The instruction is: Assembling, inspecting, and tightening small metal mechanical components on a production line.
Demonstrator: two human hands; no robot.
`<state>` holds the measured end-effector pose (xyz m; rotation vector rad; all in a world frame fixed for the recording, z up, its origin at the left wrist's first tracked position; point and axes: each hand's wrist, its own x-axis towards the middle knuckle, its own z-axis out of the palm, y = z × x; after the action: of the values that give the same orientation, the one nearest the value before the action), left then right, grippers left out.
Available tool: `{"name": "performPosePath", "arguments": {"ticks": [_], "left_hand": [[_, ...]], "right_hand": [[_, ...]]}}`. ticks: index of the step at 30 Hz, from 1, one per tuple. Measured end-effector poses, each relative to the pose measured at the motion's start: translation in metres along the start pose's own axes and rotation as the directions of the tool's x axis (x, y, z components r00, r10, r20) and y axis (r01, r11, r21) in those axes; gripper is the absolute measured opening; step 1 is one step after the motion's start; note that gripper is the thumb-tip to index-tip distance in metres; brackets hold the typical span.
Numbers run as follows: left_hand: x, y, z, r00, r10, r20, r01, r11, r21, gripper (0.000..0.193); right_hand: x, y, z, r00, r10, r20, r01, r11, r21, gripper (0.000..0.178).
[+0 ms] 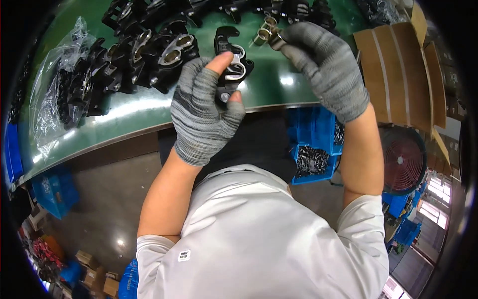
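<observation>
My left hand [205,112], in a grey knitted glove with bare fingertips, grips a black caliper [222,47] at its near left side. Two bright, round bores show in the caliper's face, between my thumb and forefinger. Farther right, my gloved right hand [328,70] has its fingers closed at the tips on a small metal cylinder [276,42]. Other short metal cylinders [262,36] stand on the green table just left of those fingertips. My right fingers partly hide the held piece.
Several black calipers [172,56] lie in rows at the left and far side of the green table [134,110]. Clear plastic wrap [47,99] lies at the left. Cardboard [378,74] stands at the right, above a fan [402,159]. Below the table edge sits a blue bin [318,178] of small parts.
</observation>
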<state>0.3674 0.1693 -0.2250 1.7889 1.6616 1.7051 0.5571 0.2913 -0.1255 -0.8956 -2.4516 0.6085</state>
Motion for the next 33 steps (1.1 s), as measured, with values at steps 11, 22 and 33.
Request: {"name": "performPosePath", "arguments": {"ticks": [11,22,33], "left_hand": [[0.003,-0.009,-0.001,0.997,0.044,0.067,-0.038,0.996,-0.08,0.061],[-0.004,-0.011,-0.007,0.986,-0.022,0.167,0.044,0.991,-0.129,0.064],[0.0,0.001,-0.005,0.983,-0.098,0.156,0.126,0.976,-0.177,0.065]], "right_hand": [[0.012,-0.002,0.022,0.992,-0.097,0.086,0.107,0.986,-0.128,0.022],[-0.006,-0.004,0.01,0.962,0.253,0.098,-0.245,0.966,-0.086,0.014],[-0.002,-0.029,0.001,0.945,0.327,0.004,-0.327,0.945,-0.015,0.026]]}}
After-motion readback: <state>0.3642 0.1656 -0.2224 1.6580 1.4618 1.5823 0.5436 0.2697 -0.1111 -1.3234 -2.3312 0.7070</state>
